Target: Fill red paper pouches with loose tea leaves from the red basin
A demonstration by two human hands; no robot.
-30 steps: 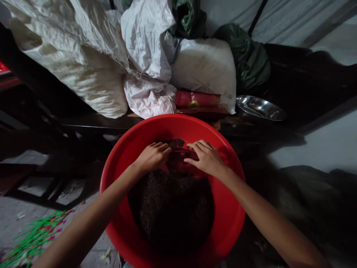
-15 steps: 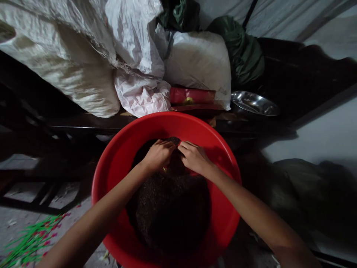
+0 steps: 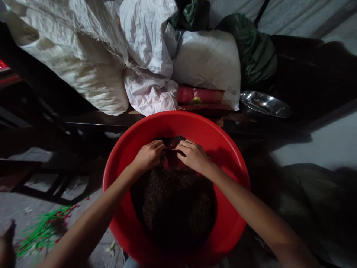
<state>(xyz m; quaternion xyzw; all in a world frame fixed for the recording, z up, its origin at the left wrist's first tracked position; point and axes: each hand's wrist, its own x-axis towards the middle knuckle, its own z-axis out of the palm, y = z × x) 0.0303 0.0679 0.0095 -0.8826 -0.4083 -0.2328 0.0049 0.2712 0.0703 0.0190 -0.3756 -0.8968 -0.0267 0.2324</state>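
A big red plastic basin point(image 3: 118, 163) stands in front of me, part filled with a dark, loose, leaf-like material point(image 3: 173, 208). Over its far half, my left hand point(image 3: 150, 153) and my right hand point(image 3: 193, 154) grip the top edge of a dark red packet point(image 3: 176, 162) between them. Fingers of both hands are closed on that edge, one at either end. The packet's lower part reaches down to the dark material, and shadow hides much of it.
Behind the basin, a dark wooden bench point(image 3: 92, 118) carries white sacks point(image 3: 208, 61), a flat red packet point(image 3: 200, 95), a green bag point(image 3: 248, 52) and a shiny metal dish point(image 3: 264, 103). Green stems with red tips point(image 3: 41, 230) lie on the floor at left.
My left hand has moved left along the packet's edge, so the hands are farther apart and a straight dark rim shows between them. The view has shifted slightly left.
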